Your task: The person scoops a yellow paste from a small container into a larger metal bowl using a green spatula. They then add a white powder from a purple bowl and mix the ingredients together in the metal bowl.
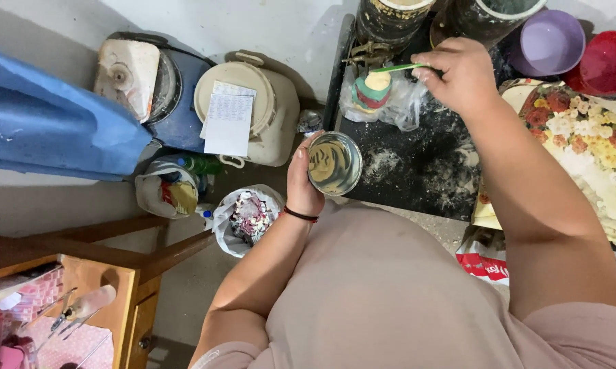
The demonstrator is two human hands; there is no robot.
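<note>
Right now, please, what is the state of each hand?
Left hand: closed around a round metal tin with beige paste inside.
Right hand: closed, pinching a thin green stick.

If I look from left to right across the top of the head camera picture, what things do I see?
Blue tarp → white canister with a paper note → metal tin in the left hand → green stick in the right hand → purple bowl → red bowl.

Blue tarp (48,116), purple bowl (550,41), red bowl (608,61)
</note>
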